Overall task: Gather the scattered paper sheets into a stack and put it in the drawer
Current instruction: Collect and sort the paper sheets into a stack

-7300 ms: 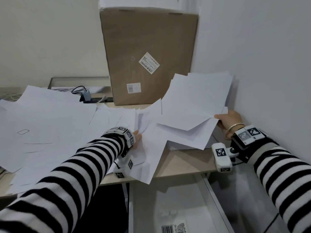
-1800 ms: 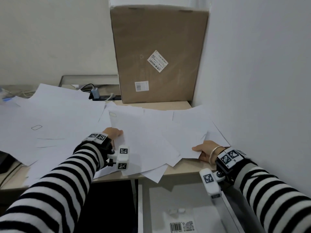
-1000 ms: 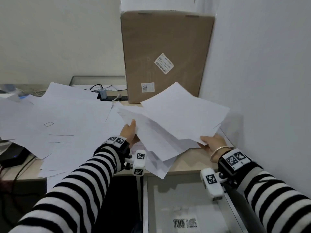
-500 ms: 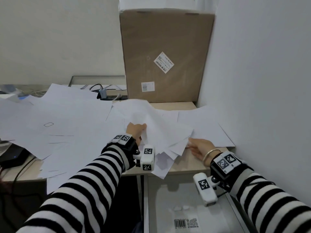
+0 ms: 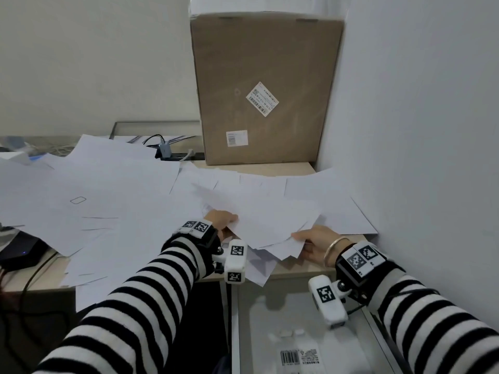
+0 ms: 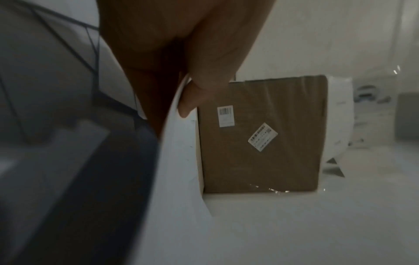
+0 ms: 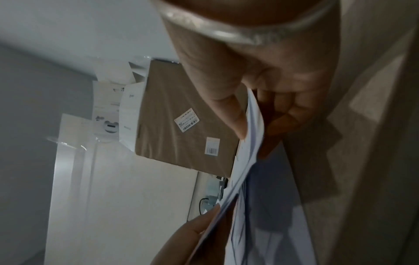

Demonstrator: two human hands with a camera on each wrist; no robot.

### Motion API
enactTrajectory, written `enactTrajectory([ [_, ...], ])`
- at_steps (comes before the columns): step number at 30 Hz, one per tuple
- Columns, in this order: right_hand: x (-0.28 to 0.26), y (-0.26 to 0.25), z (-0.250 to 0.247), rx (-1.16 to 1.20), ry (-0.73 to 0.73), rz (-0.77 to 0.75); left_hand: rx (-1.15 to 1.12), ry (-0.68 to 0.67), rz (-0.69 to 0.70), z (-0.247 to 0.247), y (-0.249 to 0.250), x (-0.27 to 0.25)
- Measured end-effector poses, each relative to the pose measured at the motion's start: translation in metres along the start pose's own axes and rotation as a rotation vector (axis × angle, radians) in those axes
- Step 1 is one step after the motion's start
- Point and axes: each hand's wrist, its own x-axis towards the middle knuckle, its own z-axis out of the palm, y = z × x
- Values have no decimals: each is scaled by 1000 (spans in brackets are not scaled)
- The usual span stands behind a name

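Observation:
A loose bundle of white paper sheets point(image 5: 267, 220) is held just above the desk's right end. My left hand point(image 5: 222, 221) grips its left edge, thumb on top point(image 6: 192, 100). At the bundle's near right corner my right hand point(image 5: 310, 240) pinches the sheets point(image 7: 251, 125) between thumb and fingers. Many more sheets point(image 5: 94, 201) lie scattered over the desk to the left, and one point(image 5: 334, 209) lies flat by the right wall. Below the desk edge, the open white drawer point(image 5: 259, 333) holds a barcode label and small bits.
A tall cardboard box point(image 5: 264, 90) stands at the back of the desk against the right wall point(image 5: 418, 130). A power strip with cables point(image 5: 172, 155) lies left of it. A black device point(image 5: 19, 252) sits at the desk's left edge.
The bundle was raised a second ago, then lowered to the desk. Both hands have since drawn it slightly toward the front edge, still holding it.

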Motion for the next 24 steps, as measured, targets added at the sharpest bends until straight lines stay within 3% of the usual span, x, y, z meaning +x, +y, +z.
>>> enactTrajectory([
  [2,1,2,-1,3,2,-7,22,22,50,-5,-1,6],
  [5,2,-1,-3,107,-22,-94,-136,5,66,-11,0,12],
  [10,4,-10,-7,196,-51,-243,-253,-241,162,1,5,-14],
  [15,5,-7,-18,-29,252,-319,-13,-277,68,5,-5,-15],
  [18,4,-11,-33,-71,325,-396,-20,-154,62,-4,-7,-5],
  [22,-5,-20,-55,-46,304,-462,-14,141,210,-26,4,6],
  [24,-9,-25,-68,-92,263,-483,69,112,305,-33,13,7],
])
